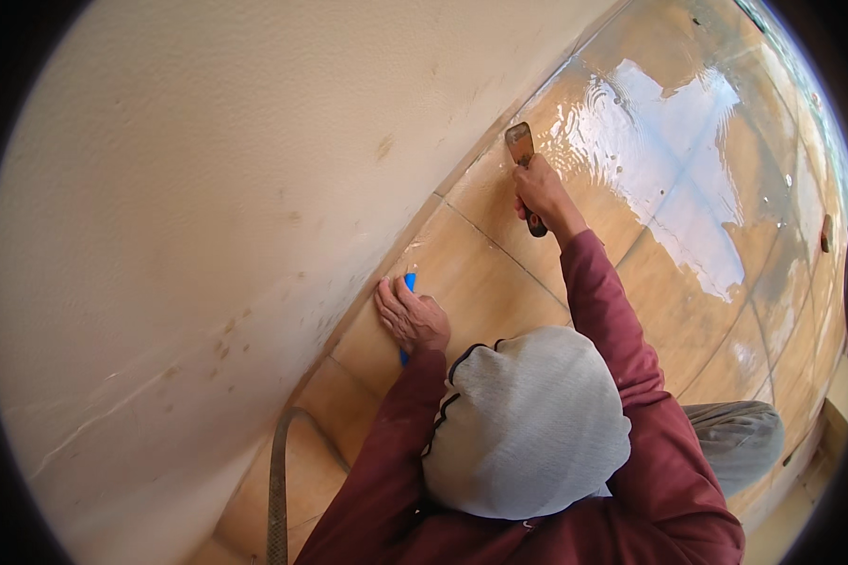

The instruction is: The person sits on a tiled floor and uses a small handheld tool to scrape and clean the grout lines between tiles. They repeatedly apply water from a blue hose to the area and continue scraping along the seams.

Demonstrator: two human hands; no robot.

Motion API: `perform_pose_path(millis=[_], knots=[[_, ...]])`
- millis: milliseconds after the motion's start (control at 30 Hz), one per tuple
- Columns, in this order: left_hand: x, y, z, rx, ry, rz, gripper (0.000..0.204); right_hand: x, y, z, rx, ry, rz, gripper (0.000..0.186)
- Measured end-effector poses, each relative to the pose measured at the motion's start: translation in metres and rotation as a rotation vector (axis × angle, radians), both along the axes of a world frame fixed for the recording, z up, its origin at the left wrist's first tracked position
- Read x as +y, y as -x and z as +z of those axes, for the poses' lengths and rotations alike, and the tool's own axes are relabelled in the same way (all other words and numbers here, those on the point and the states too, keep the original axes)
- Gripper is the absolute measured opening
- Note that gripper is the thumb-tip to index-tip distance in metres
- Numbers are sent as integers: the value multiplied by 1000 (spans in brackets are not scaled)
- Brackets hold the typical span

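One scraper (519, 144) and one slim blue piece (410, 282), low over a tiled floor (485, 282)

Right hand (540, 186): bare, fingers wrapped closed around the scraper's dark handle. Blade flat and worn-looking, pointing away from the person, near the foot of the wall (179, 179), beside the edge of the water. Whether the blade touches the tile cannot be told.

Left hand (416, 318): bare, back upward, fingers loosely bent and close to the wall's foot. The blue piece passes beneath it, one end showing past the fingers, a further bit by the wrist. How firmly the fingers hold it cannot be told.

Floor: tan tiles with dark joints, running along the wall. Puddle (674, 155), rippled and bright with reflection, spread to the right of the scraper.

Wall: pale, slightly textured, marked with brownish spots (224, 344) low down.

Hose (277, 471): one, greyish, bent in a curve at lower left, near the wall's foot.

Person: maroon sleeves (605, 311) on both arms; grey head covering (537, 424) with dark edging, between the arms; one grey trouser leg (740, 443), bent, at right.

Small dark object (826, 234): one, far right, on the tiles, kind unclear.
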State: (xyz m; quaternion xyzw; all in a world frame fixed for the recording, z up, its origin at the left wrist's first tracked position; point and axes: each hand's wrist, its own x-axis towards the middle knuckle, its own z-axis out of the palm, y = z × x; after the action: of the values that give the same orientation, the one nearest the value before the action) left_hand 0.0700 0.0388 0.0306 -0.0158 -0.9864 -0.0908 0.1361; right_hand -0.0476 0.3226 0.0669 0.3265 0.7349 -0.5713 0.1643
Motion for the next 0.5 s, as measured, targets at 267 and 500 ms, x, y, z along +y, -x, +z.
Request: perform_pose_path(millis=[267, 500], knots=[[-20, 1, -9, 37, 28, 10, 51, -69, -29, 32, -34, 61, 154, 29], [4, 1, -5, 2, -11, 14, 50, -42, -29, -44, 109, -463, 360, 23]])
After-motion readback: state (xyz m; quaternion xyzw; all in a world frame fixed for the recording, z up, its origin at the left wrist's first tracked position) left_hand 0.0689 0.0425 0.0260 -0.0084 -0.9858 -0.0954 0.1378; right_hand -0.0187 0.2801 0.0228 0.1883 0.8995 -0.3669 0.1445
